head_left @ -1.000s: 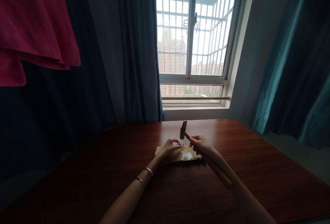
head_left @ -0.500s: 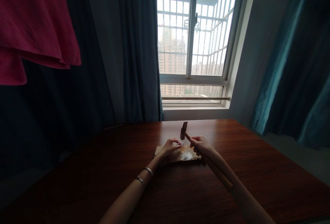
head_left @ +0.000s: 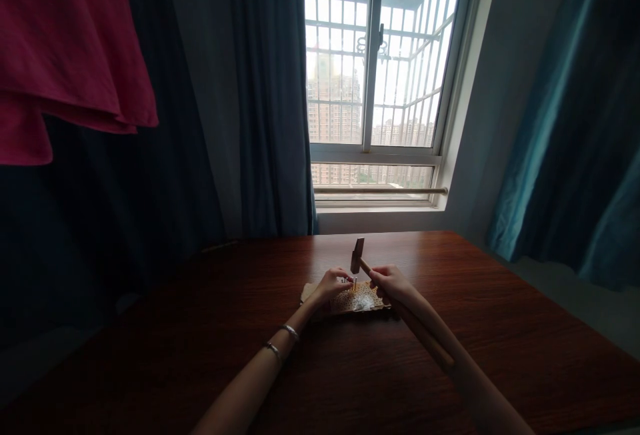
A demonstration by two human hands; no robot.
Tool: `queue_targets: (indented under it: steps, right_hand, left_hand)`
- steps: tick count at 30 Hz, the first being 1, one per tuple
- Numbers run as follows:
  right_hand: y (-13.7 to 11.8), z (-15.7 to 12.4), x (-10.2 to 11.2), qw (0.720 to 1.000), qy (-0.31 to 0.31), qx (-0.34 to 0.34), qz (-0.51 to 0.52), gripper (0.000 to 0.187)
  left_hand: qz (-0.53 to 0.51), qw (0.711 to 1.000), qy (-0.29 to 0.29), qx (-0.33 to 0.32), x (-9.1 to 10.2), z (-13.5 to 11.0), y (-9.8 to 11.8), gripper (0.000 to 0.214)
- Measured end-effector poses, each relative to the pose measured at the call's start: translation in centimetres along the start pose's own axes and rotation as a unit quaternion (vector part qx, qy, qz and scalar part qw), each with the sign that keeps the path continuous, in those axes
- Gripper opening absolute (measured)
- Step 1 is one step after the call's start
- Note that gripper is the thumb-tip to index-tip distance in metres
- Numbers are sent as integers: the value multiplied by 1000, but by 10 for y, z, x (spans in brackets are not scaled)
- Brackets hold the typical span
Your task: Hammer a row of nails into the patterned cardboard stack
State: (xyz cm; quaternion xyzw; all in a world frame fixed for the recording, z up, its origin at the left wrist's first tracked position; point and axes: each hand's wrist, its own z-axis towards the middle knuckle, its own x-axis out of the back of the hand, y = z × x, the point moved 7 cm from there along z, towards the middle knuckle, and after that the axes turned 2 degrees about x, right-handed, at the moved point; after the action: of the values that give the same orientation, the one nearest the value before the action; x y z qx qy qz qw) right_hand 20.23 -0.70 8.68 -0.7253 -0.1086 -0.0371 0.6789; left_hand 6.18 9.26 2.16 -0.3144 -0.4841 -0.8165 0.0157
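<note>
My right hand (head_left: pixel 391 281) is wrapped round the wooden handle of a hammer (head_left: pixel 357 256). Its metal head hangs just above the board, and the long handle runs back under my right forearm. My left hand (head_left: pixel 332 284) rests on the left part of a light, speckled board (head_left: pixel 367 298). Thumb and fingers come together in a pinch at a thin upright nail (head_left: pixel 355 283), directly below the hammer head. Other small nail heads show by the left fingertips, partly hidden by the hand. Two silver bangles circle my left wrist.
The board lies on a dark reddish-brown wooden table (head_left: pixel 240 355). Beyond the table's far edge is a window (head_left: pixel 373 150) with bars outside. A blue curtain (head_left: pixel 273 101) hangs left of it, another at right. Pink cloth (head_left: pixel 75 48) hangs at upper left.
The hammer head has dropped very slightly toward the nail. My left hand stays at nearly the same spot, its fingers covering a bit more of the small nails.
</note>
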Motion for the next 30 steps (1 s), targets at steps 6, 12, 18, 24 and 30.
queue_targets:
  steps: [6,12,18,24,30]
  right_hand:
    - [2,4,-1,1000,0,4,-8,20]
    - [1,2,-4,1000,-4,-9,-19,19]
    - [0,5,-7,1000,-10,0,-20,23]
    - [4,10,-10,999,-15,19,-20,24]
    - [11,11,-12,999,-15,14,-29,30]
  left_hand:
    - [17,1000,14,18,2,-1,2,22]
    - [18,1000,16,18,2,0,1,22]
    - [25,999,14,18,2,-1,3,23]
    - [31,999,12,22,2,-1,2,24]
    - [43,999,4,23,0,-1,1,27]
